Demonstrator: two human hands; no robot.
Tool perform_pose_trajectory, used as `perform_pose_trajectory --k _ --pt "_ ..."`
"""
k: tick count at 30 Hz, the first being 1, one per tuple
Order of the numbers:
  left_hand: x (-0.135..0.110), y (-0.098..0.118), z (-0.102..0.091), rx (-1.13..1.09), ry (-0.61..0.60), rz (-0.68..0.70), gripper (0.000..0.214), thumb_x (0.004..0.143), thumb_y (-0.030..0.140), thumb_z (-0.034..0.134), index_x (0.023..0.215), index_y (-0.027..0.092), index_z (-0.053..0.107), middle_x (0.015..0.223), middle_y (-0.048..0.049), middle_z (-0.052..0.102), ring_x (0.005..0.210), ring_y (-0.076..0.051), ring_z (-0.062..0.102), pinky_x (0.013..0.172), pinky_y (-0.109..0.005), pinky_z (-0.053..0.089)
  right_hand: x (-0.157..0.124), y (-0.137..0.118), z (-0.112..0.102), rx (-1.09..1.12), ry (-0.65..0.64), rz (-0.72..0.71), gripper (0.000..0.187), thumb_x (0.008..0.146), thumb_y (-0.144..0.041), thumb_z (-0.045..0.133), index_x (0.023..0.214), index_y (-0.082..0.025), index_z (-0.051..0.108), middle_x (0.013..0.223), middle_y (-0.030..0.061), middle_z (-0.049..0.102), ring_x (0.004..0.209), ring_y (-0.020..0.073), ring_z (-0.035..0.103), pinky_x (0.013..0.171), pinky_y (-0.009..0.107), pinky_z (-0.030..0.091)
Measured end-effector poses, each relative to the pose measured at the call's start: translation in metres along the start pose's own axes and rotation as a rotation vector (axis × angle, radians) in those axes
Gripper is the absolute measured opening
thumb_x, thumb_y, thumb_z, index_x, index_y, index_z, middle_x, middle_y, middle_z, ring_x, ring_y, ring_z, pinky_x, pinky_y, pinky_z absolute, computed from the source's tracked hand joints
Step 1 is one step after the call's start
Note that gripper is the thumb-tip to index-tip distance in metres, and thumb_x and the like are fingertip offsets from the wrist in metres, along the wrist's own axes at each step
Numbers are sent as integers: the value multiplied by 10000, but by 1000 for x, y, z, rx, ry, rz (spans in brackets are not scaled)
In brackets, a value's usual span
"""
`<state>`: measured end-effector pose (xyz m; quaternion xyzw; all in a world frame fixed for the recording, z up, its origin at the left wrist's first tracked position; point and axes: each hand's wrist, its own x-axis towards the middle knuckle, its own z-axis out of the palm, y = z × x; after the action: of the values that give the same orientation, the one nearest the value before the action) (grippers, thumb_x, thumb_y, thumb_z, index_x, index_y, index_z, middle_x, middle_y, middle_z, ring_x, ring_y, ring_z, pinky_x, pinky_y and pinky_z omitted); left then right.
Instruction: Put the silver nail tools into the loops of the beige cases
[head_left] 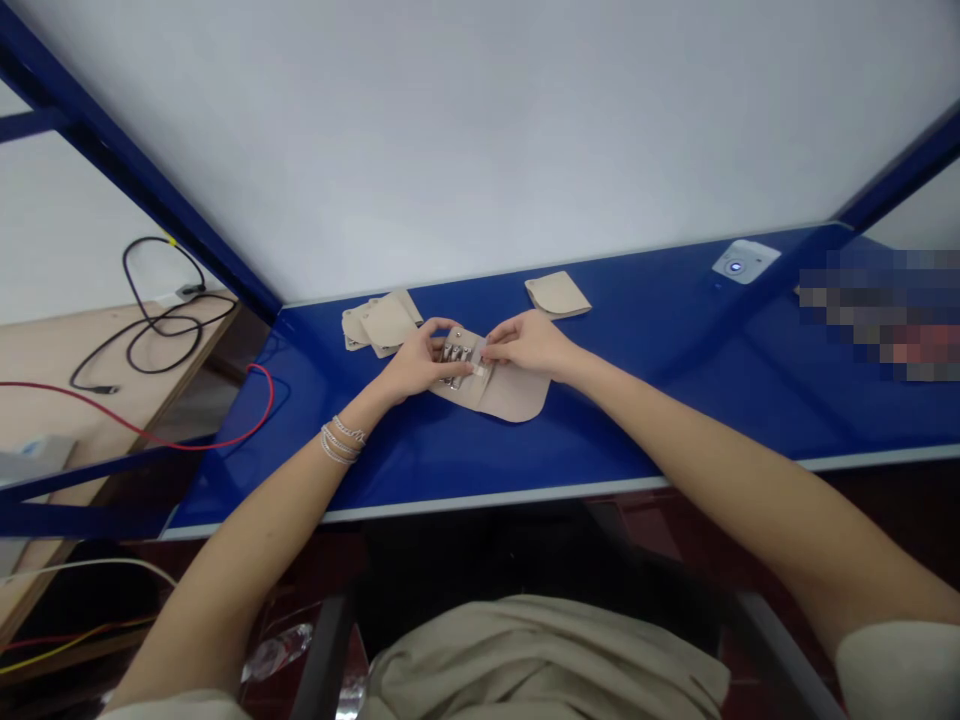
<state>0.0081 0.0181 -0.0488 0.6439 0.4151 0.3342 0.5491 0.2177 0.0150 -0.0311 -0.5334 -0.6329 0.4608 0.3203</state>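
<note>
An unfolded beige case (517, 395) lies on the blue table between my hands, its rounded flap toward my right. Several small shiny metal tools (456, 356), which look like a manicure set, sit side by side in its left half. My left hand (414, 362) grips the case's left side, thumb across the lower part of the tools and fingers at the upper edge. Near the fold, my right hand (534, 345) has its thumb and fingertips pinched together over the case; what is between them is too small to make out.
Several closed beige cases (390, 322) lie in a pile at the back left, and another closed case (560, 293) at the back. A white device (745, 261) stands farther right. A red cable (259, 425) loops over the left edge. Behind rises a white panel (510, 140).
</note>
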Motion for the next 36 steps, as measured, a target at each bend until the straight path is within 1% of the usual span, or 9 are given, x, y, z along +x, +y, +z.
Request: perform_pose_trajectory --k 3,10,17,21,23,25,30,33,36 --pt "1 -2 -1 44 4 10 698 623 291 867 1183 190 461 885 -30 657 792 -172 648 723 -307 514 3 3 -1 -4 26 -3 103 668 -195 814 737 -147 756 701 75 747 625 158 638 603 271 515" --pt "-1 4 1 52 6 6 697 611 255 856 1179 171 461 858 -20 637 694 -134 594 622 -257 475 4 1 -4 124 178 -8 75 768 -195 745 749 -132 710 721 73 744 555 106 592 558 242 493" --pt "-1 2 1 26 15 31 675 612 242 851 1172 184 478 834 -8 630 678 -130 582 608 -250 466 1 0 0 155 135 6 140 714 -202 805 748 -142 683 678 53 728 530 102 571 559 248 492" --pt "-1 2 4 -17 66 21 677 598 229 853 1163 187 483 871 -14 635 722 -137 603 645 -259 485 -1 -1 0 160 128 8 318 640 -227 867 825 -175 614 652 26 720 520 114 578 539 256 484" --pt "-1 3 5 -23 95 7 677 588 217 854 1156 182 488 867 -14 633 731 -136 605 656 -259 491 -1 0 0 135 114 -19 358 622 -230 877 835 -185 592 647 20 719 532 124 596 545 258 486" --pt "-1 4 5 -17 106 -4 683 582 213 855 1157 178 489 850 -10 630 721 -135 604 649 -256 491 0 3 1 90 107 -50 319 656 -227 849 846 -183 596 649 22 720 551 135 620 563 262 496" --pt "-2 5 6 -14 119 -15 688 583 227 855 1161 173 486 842 -6 627 688 -126 589 638 -264 500 2 7 1 -151 168 -159 247 680 -297 816 843 -156 696 791 74 759 733 187 696 656 285 515" --pt "-1 4 6 6 144 -11 680 591 244 851 1156 178 478 850 -10 633 699 -132 597 648 -270 502 0 4 2 -258 103 -197 196 694 -325 797 791 -163 744 820 72 763 771 191 693 677 285 507" --pt "0 3 4 92 140 6 659 613 257 833 1158 183 472 829 -8 630 681 -136 587 626 -263 476 -2 1 3 -304 65 -181 170 707 -318 781 799 -176 766 816 55 764 755 179 684 678 274 499"
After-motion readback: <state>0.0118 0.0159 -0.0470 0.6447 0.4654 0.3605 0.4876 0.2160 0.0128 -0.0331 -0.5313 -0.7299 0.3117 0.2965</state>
